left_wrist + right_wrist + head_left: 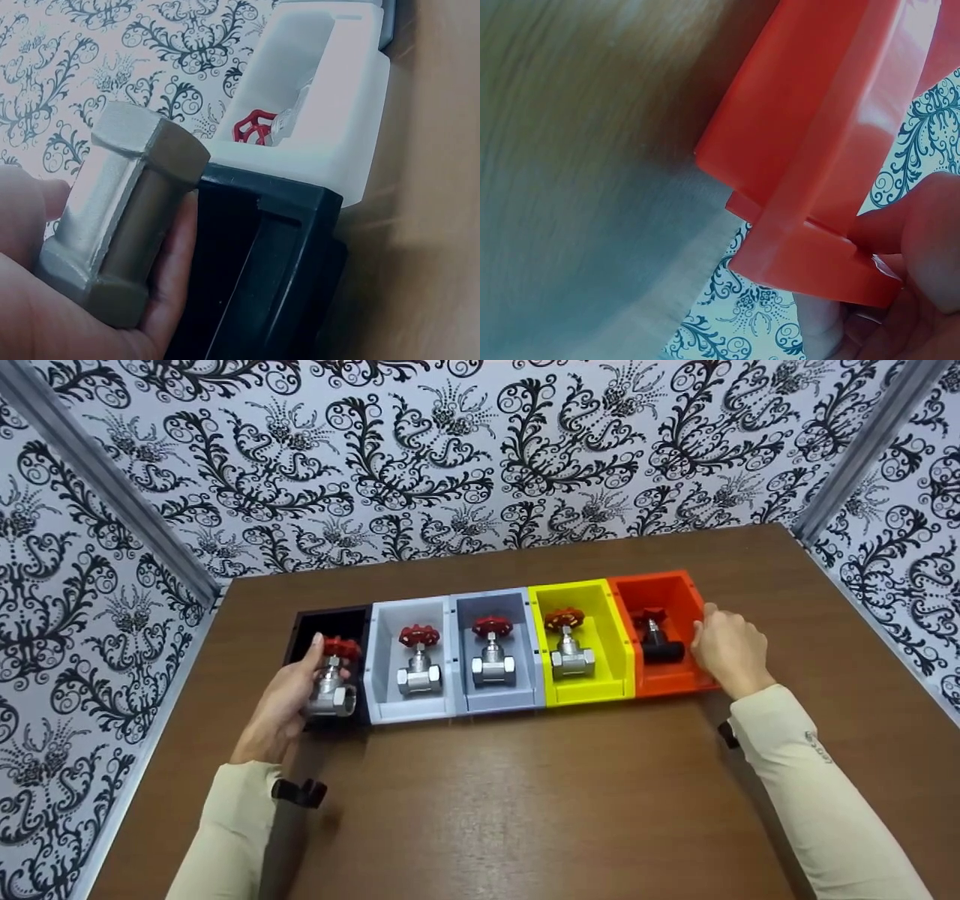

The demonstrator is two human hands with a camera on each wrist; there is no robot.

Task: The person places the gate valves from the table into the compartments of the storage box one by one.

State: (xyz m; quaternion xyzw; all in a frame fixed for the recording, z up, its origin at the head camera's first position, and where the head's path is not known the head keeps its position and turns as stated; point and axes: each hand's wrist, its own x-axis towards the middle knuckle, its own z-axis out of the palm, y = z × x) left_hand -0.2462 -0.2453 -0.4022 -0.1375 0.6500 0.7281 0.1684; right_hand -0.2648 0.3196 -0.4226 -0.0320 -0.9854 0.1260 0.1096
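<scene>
My left hand (289,701) holds a silver gate valve (330,690) with a red handwheel, at the black bin (307,622) on the row's left end. The left wrist view shows the silver valve body (120,202) between thumb and fingers, with its wheel hidden. At the other end, my right hand (731,649) grips the side wall of the red bin (694,679). In the right wrist view, thumb and fingers pinch that red bin's edge (810,262). A dark-bodied valve with a red wheel (660,641) lies inside it.
Between the end bins stand a white bin (382,660), a grey bin (536,682) and a yellow bin (626,667). Each holds a silver valve with a red or orange-red wheel. The bins sit side by side on a brown table (510,802), before a patterned wall (480,457).
</scene>
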